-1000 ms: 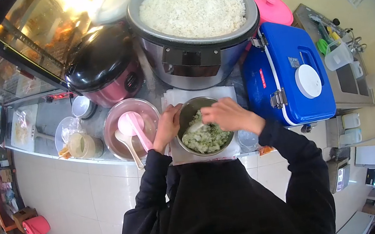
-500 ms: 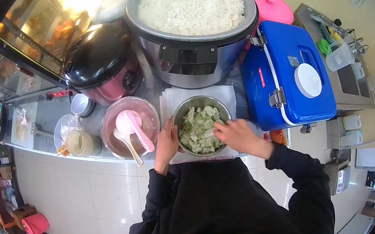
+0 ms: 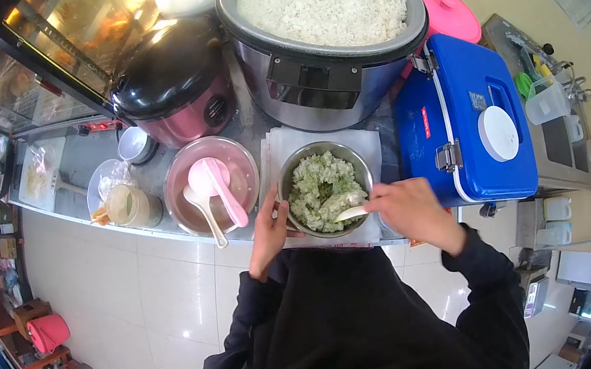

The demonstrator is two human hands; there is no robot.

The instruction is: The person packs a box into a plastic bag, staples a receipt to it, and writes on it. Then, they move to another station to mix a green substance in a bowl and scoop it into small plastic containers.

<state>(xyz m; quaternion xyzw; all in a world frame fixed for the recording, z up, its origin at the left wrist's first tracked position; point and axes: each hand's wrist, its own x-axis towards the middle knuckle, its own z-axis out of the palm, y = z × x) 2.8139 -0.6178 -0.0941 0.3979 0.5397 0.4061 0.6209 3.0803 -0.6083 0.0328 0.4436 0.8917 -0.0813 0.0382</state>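
A metal bowl (image 3: pixel 363 167) stands on white paper at the counter's front edge. In it lies rice (image 3: pixel 320 180) mixed with something green. My left hand (image 3: pixel 269 231) grips the bowl's left side, its thumb up by the rim. My right hand (image 3: pixel 414 210) is closed round the handle of a white spoon (image 3: pixel 351 213), whose tip rests in the rice at the bowl's lower right. Left of the bowl, a pinkish basin (image 3: pixel 249 162) holds a pink rice paddle (image 3: pixel 226 198) and a whitish spoon (image 3: pixel 205 211).
Behind the bowl stands a large cooker (image 3: pixel 313 100) heaped with white rice. A pink rice cooker (image 3: pixel 181 121) with a black lid is to its left. A blue cooler box (image 3: pixel 489 161) stands at the right. A jar (image 3: pixel 135 207) sits near the left front edge.
My right hand has moved right and slightly down with the spoon, leaving a hollow in the rice. My left hand stays at the bowl. The whole view has shifted slightly.
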